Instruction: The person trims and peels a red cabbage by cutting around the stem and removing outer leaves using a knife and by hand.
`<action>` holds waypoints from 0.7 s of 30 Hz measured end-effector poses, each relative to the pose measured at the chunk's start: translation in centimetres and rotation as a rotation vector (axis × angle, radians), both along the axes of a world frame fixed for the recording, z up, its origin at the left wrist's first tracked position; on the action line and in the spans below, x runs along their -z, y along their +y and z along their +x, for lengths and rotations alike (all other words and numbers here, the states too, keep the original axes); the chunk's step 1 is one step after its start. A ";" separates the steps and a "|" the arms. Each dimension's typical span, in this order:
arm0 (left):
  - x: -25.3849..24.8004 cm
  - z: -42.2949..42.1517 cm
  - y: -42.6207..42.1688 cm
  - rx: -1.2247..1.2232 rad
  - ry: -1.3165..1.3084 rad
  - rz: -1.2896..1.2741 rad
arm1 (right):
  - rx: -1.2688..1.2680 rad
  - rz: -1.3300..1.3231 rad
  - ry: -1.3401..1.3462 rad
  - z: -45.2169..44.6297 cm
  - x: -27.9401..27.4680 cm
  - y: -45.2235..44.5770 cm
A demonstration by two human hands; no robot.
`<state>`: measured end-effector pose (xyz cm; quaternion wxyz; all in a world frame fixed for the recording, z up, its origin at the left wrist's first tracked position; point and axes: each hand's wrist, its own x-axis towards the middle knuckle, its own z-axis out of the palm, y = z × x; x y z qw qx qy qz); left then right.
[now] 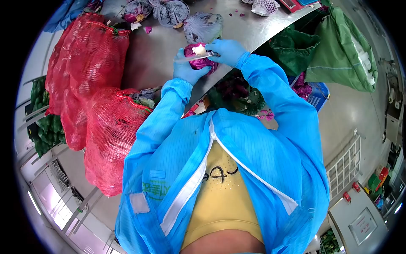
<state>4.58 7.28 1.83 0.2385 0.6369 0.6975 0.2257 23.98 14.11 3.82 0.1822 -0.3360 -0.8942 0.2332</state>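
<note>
A purple cabbage (204,64) with a pale cut stem end is held over the metal table (156,48). My left hand (188,70), in a blue glove, is wrapped round its left and lower side. In my gloved right hand (227,52) is a knife (196,57), whose blade lies across the cabbage near the pale stem. The fingers of my right hand are closed round the handle at the cabbage's upper right.
More cabbages (172,13) lie along the table's far side. Full red mesh bags (91,55) stand at the left. Below the table edge are a green sack (294,44), a blue crate (320,96) and leaf scraps. A larger green bag (338,51) is at the right.
</note>
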 end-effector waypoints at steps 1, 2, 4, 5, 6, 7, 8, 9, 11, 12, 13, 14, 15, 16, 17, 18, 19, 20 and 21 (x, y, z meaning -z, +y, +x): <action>0.1 -0.2 0.2 0.011 -0.060 -0.004 | -0.049 0.053 -0.136 -0.3 -0.8 -0.1; 0.2 -0.2 0.2 0.010 -0.060 -0.002 | -0.099 0.107 -0.273 -0.5 -1.2 0.0; -0.6 0.1 0.3 -0.013 -0.014 -0.058 | -0.143 0.175 -0.239 -0.8 -0.4 0.0; 0.8 -0.4 0.6 0.015 -0.078 -0.027 | -0.184 0.239 -0.204 -1.0 0.0 0.1; 0.1 -0.1 0.9 0.045 -0.142 0.003 | -0.182 0.240 -0.203 -1.1 0.0 0.2; -0.5 0.1 0.9 -0.002 -0.064 -0.063 | -0.183 0.262 -0.160 -1.1 0.1 0.2; -1.2 0.4 0.9 -0.048 0.012 -0.126 | -0.183 0.286 -0.119 -1.1 0.1 0.3; -1.9 0.6 0.9 -0.045 0.010 -0.124 | -0.180 0.287 -0.122 -1.0 0.3 0.3; -2.6 0.9 1.0 -0.052 0.019 -0.160 | -0.142 0.310 -0.083 -1.0 0.9 0.2; -2.2 0.8 1.2 -0.050 0.018 -0.158 | -0.141 0.312 -0.084 -1.0 1.0 0.0; -1.6 0.6 1.4 -0.041 0.036 -0.174 | -0.083 0.303 -0.070 -0.9 1.0 -0.5; -1.1 0.4 1.5 -0.032 0.055 -0.190 | -0.023 0.293 -0.054 -1.0 1.1 -0.8; -1.4 0.7 1.3 -0.030 0.055 -0.189 | -0.022 0.294 -0.055 -1.0 1.4 -1.0; -1.7 1.1 0.8 -0.039 0.105 -0.104 | 0.033 0.281 -0.037 -0.9 1.7 -1.2; -2.0 1.4 0.5 -0.050 0.157 -0.017 | 0.087 0.271 -0.017 -0.8 2.0 -1.1; -2.0 1.3 0.2 -0.050 0.155 -0.017 | 0.087 0.271 -0.020 -0.5 2.5 -1.0; -1.8 1.1 -0.1 -0.027 0.101 -0.029 | 0.181 0.201 0.003 0.2 3.0 -0.6; -1.5 0.8 -0.3 -0.004 0.054 -0.036 | 0.276 0.134 0.033 0.6 3.5 -0.1; -1.1 0.6 -0.6 -0.016 0.067 -0.007 | 0.278 0.056 -0.001 0.8 3.5 -0.2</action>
